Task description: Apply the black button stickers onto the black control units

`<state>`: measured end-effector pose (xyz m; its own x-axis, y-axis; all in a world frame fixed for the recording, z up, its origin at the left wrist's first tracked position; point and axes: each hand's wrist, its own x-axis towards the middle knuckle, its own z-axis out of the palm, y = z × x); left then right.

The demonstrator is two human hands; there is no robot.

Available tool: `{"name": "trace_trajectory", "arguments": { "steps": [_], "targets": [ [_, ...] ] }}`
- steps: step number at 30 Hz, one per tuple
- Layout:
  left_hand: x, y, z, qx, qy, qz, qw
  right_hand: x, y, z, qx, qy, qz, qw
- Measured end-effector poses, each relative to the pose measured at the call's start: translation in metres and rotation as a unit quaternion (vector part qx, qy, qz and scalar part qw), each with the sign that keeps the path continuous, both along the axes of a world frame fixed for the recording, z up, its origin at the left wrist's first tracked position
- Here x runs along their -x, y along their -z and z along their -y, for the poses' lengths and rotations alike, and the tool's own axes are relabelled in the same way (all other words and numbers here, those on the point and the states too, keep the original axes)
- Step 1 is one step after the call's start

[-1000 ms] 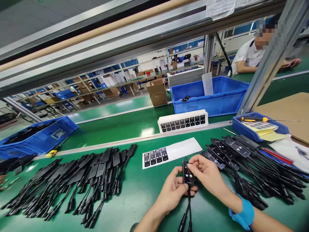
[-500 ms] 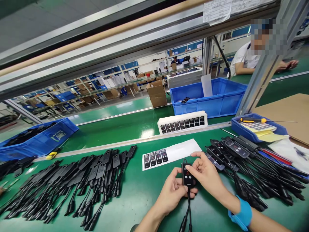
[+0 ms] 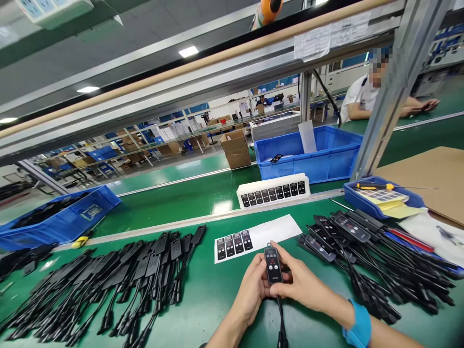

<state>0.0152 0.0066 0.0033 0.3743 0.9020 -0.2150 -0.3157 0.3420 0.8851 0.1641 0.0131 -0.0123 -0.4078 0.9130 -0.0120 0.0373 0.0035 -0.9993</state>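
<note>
A small black cable controller (image 3: 273, 265) with a labelled face, white buttons and red marks is held upright between both hands. Its cables hang down toward the bench's front edge. My left hand (image 3: 255, 285) grips its left side, and my right hand (image 3: 299, 280) closes on its right side, with a blue band on that wrist. Just beyond lies a white label sheet (image 3: 270, 230) with several black stickers at its left end. Labelled controllers (image 3: 351, 228) lie piled to the right. To the left is a wide spread of black controllers (image 3: 152, 263) without visible labels, cables toward me.
A stack of sticker sheets (image 3: 273, 191) stands behind the bench rail. Blue bins (image 3: 311, 162) stand at the back and far left. A blue tray (image 3: 384, 193) carries a yellow-handled screwdriver (image 3: 375, 186). A metal post (image 3: 387, 106) rises at right; a person sits beyond it.
My right thumb has come off the controller's face, and that hand now holds its right side. The controller has shifted slightly left. The camera view has tilted up.
</note>
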Motion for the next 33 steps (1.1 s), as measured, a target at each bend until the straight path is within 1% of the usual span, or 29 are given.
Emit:
{"name": "trace_trajectory", "arguments": {
  "steps": [4,8,10,12,13,15,18,19,21,22,23,24,25,27,28,29,30,31,32,33],
  "targets": [
    [-0.002,0.006,0.001,-0.034,0.007,-0.037,0.999,0.000,-0.002,0.000,-0.022,0.024,0.015,0.999],
    [-0.005,0.011,0.003,-0.075,0.010,-0.077,0.994,0.004,0.003,0.001,-0.048,0.028,0.043,0.998],
    [-0.006,0.012,0.004,-0.075,0.004,-0.085,0.994,0.005,0.006,0.002,-0.069,0.039,0.081,0.994],
    [-0.006,0.013,0.003,-0.062,-0.015,-0.080,0.995,0.005,0.007,0.003,-0.112,0.066,0.135,0.982],
    [-0.006,0.013,0.003,-0.054,-0.025,-0.071,0.996,0.004,0.007,0.004,-0.146,0.081,0.164,0.972],
    [-0.005,0.013,0.002,-0.042,-0.036,-0.041,0.998,0.004,0.005,0.006,-0.232,0.104,0.219,0.942],
    [-0.001,0.011,-0.001,-0.048,-0.014,-0.011,0.999,0.000,0.001,0.004,-0.344,0.116,0.289,0.886],
    [0.001,0.010,-0.002,-0.063,-0.011,-0.024,0.998,-0.003,-0.001,0.002,-0.367,0.127,0.311,0.867],
    [0.007,0.008,-0.006,-0.124,-0.027,-0.106,0.986,-0.014,-0.007,-0.005,-0.396,0.169,0.358,0.829],
    [0.011,0.007,-0.007,-0.166,-0.041,-0.170,0.970,-0.022,-0.010,-0.010,-0.403,0.193,0.385,0.808],
    [0.015,0.006,-0.009,-0.210,-0.059,-0.244,0.945,-0.032,-0.014,-0.015,-0.405,0.216,0.417,0.784],
    [0.018,0.005,-0.010,-0.253,-0.073,-0.323,0.909,-0.043,-0.017,-0.020,-0.402,0.233,0.456,0.759],
    [0.022,0.004,-0.012,-0.290,-0.079,-0.410,0.861,-0.055,-0.021,-0.024,-0.394,0.245,0.500,0.731],
    [0.027,0.002,-0.014,-0.330,-0.072,-0.567,0.752,-0.075,-0.027,-0.032,-0.366,0.261,0.594,0.667],
    [0.029,0.001,-0.015,-0.334,-0.067,-0.624,0.703,-0.082,-0.030,-0.035,-0.354,0.265,0.632,0.637],
    [0.031,0.001,-0.016,-0.330,-0.062,-0.665,0.667,-0.086,-0.034,-0.038,-0.347,0.267,0.657,0.613],
    [0.031,0.001,-0.017,-0.320,-0.060,-0.693,0.644,-0.085,-0.037,-0.040,-0.345,0.267,0.668,0.603],
    [0.032,0.001,-0.018,-0.308,-0.063,-0.709,0.631,-0.081,-0.041,-0.043,-0.344,0.257,0.662,0.615],
    [0.033,0.003,-0.019,-0.296,-0.068,-0.720,0.624,-0.072,-0.045,-0.045,-0.341,0.235,0.644,0.644],
    [0.034,0.004,-0.021,-0.284,-0.072,-0.733,0.613,-0.059,-0.048,-0.049,-0.335,0.205,0.618,0.681]
  ]
}}
